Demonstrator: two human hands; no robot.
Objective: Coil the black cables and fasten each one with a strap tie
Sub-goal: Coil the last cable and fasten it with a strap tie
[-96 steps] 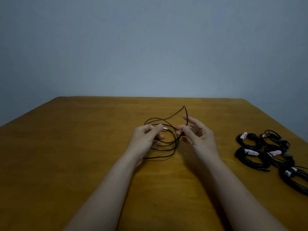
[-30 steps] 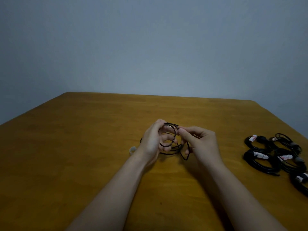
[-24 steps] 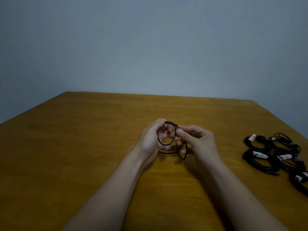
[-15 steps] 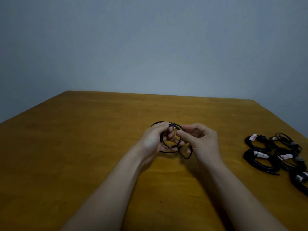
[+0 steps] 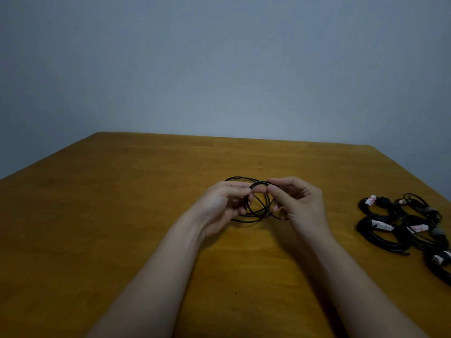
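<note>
A thin black cable (image 5: 259, 211) is wound into several loose loops just above the middle of the wooden table (image 5: 122, 215). My left hand (image 5: 223, 206) pinches the left side of the loops between thumb and fingers. My right hand (image 5: 299, 203) pinches the top right of the same coil, thumb against forefinger. The two thumbs nearly meet over the loops. Part of the coil is hidden behind my fingers. No loose strap tie is visible.
Several coiled black cables (image 5: 380, 223) bound with white-and-red ties (image 5: 382, 225) lie in a cluster at the table's right edge. The table's far edge meets a plain grey wall.
The long loose loops have been gathered into a small tight coil between both hands. In the last half second the coil widened slightly and my right hand shifted to its top.
</note>
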